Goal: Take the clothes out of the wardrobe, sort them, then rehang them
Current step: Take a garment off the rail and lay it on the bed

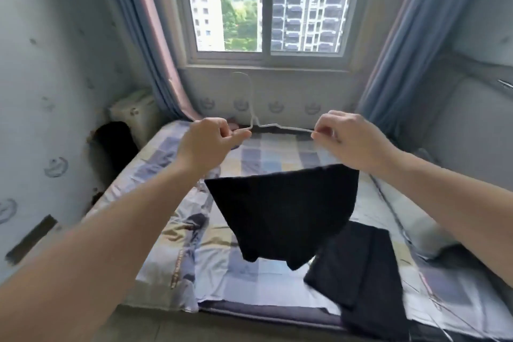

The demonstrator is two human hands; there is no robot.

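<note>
Bed (pixel 177 230) beneath crosswise hanger (pixel 280 127), hook upward

You've got one wire hanger (pixel 288 128) at centre frame, just the one. Two dark garments: hanging garment (pixel 280 203) mid-frame, flat garment (pixel 358 266) lower right. Your two hands: left hand (pixel 206 141), right hand (pixel 349 136). Two curtains: left curtain (pixel 144 36), right curtain (pixel 410 64). One window (pixel 266 3), top centre.

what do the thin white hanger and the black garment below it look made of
The thin white wire hanger: probably metal wire with a white coating, judging by its very slim, sharply bent line; plastic cannot be ruled out. The black garment: soft matte fabric, possibly a knit, since it drapes limply with no sheen.
</note>
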